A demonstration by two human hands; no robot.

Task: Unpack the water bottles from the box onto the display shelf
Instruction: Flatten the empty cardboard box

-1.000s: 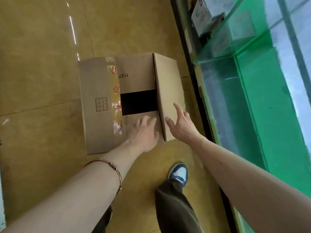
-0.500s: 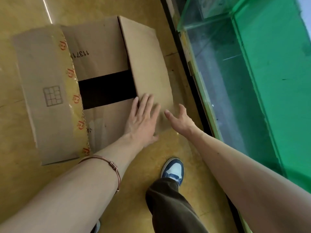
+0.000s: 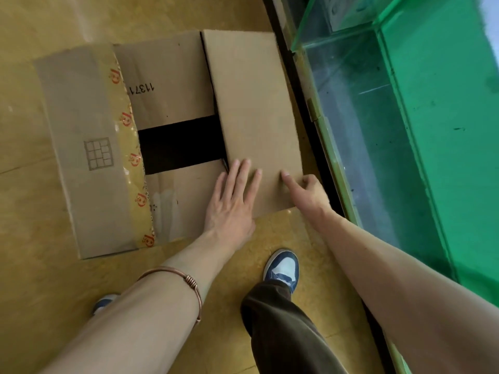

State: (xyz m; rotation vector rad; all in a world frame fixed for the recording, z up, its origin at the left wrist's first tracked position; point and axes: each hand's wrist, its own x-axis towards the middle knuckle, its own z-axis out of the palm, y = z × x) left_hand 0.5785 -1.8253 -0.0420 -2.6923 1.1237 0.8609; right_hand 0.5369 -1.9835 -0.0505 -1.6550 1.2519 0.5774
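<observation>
A cardboard box point(image 3: 167, 76) stands on the floor with its top flaps partly folded in, leaving a dark gap point(image 3: 181, 143) where no bottles show. My left hand point(image 3: 233, 201) lies flat with straight fingers on the near end of the right flap point(image 3: 253, 103). My right hand point(image 3: 307, 191) holds that flap's near right corner, thumb on top and fingers curled at the edge. The green glass display shelf point(image 3: 405, 130) runs along the right side.
The box's left flap point(image 3: 89, 157) carries yellow printed tape. A black base strip point(image 3: 305, 103) of the glass case lies right beside the box. My leg and blue-white shoe point(image 3: 282, 268) stand on the tan floor just in front of the box.
The view has moved closer to the box. My left hand slid onto the right flap, and my right hand went from hovering open to taking hold of the flap's near corner.
</observation>
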